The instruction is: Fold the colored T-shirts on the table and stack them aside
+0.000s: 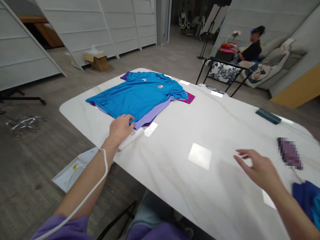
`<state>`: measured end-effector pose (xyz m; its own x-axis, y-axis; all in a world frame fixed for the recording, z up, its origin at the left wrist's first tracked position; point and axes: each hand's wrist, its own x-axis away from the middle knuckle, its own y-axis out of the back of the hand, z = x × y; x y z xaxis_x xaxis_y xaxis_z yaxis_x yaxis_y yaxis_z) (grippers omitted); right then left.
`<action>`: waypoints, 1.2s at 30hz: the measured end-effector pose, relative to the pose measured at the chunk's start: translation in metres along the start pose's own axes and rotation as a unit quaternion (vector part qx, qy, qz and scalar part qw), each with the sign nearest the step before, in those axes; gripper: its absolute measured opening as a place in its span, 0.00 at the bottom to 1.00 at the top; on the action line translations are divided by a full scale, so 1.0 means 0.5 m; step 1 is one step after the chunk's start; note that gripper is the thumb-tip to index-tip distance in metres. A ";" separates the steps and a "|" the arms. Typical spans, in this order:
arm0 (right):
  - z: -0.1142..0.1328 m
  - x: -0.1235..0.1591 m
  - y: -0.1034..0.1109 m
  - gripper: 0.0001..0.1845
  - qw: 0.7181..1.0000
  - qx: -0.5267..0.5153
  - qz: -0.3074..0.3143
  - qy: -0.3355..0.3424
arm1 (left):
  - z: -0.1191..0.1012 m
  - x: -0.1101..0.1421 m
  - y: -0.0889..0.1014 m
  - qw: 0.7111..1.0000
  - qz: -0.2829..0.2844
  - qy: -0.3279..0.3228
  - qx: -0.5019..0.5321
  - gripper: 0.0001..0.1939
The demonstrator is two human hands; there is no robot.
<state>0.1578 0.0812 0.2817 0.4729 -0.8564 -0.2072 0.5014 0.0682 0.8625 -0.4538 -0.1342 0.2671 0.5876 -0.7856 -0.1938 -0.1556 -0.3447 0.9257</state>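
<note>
Blue shirt (145, 94), hem (132, 121) at curled left hand (121, 128), grip unclear, right hand (258, 169) well apart, loosely open

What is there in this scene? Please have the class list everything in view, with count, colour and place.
T-shirt: one, blue, far left tabletop
Cloth layer: one, lavender, beneath it
Striped sleeve: one, magenta, right of it
Device: one, white, by left hand
Table: one, white, centre
Case: one, dark green, tabletop right
Blurred item: one, purplish, nearer
Clothing: blue, count unclear, right edge
Chair: one, black-white, beyond table
Seated person: one, black top, background
Carton: one, brown, floor
Left hand: one, bare, at T-shirt's hem
Right hand: one, bare, above table
</note>
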 end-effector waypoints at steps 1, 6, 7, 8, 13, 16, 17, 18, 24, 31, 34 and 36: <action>0.051 -0.069 -0.051 0.22 0.999 0.011 0.041 0.033 | 0.017 -0.014 -0.007 1.000 0.008 0.000 -0.008 0.16; 0.256 -0.405 -0.287 0.19 0.988 0.004 0.122 0.097 | 0.082 -0.054 -0.030 0.999 0.043 0.006 -0.026 0.16; 0.286 -0.467 -0.326 0.20 0.988 0.003 0.124 0.093 | 0.092 -0.058 -0.032 0.998 0.050 0.011 -0.027 0.17; 0.312 -0.526 -0.362 0.20 0.989 0.002 0.119 0.085 | 0.100 -0.060 -0.033 0.998 0.056 0.014 -0.028 0.17; 0.421 -0.755 -0.495 0.29 0.996 -0.019 0.084 0.038 | 0.110 -0.060 -0.035 0.998 0.051 0.043 -0.007 0.15; 0.466 -0.837 -0.545 0.33 0.997 0.014 0.072 0.025 | 0.107 -0.060 -0.039 0.992 0.034 0.096 0.079 0.13; 0.477 -0.858 -0.559 0.34 0.997 0.032 0.069 0.022 | 0.106 -0.061 -0.041 0.986 0.027 0.113 0.124 0.13; 0.484 -0.875 -0.570 0.35 0.996 0.049 0.068 0.019 | 0.105 -0.062 -0.042 0.977 0.016 0.126 0.171 0.14; 0.494 -0.929 -0.601 0.26 0.991 0.105 0.080 0.032 | 0.074 -0.071 -0.007 0.940 -0.143 0.109 0.289 0.16; 0.509 -0.934 -0.595 0.22 0.993 0.088 0.064 0.048 | 0.006 -0.116 0.101 0.926 -0.299 0.018 0.231 0.13; 0.496 -0.939 -0.584 0.21 0.999 0.028 0.027 0.011 | -0.003 -0.122 0.127 0.911 -0.326 0.012 0.254 0.13; 0.479 -0.944 -0.575 0.21 0.998 -0.066 0.013 -0.006 | -0.011 -0.106 0.139 0.903 -0.337 0.001 0.265 0.11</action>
<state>-0.3829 0.3431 0.2420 0.4788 -0.8595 -0.1790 0.5805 0.1570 0.7990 -0.4913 -0.1138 0.3436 0.6922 -0.3049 -0.6541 -0.1205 -0.9425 0.3118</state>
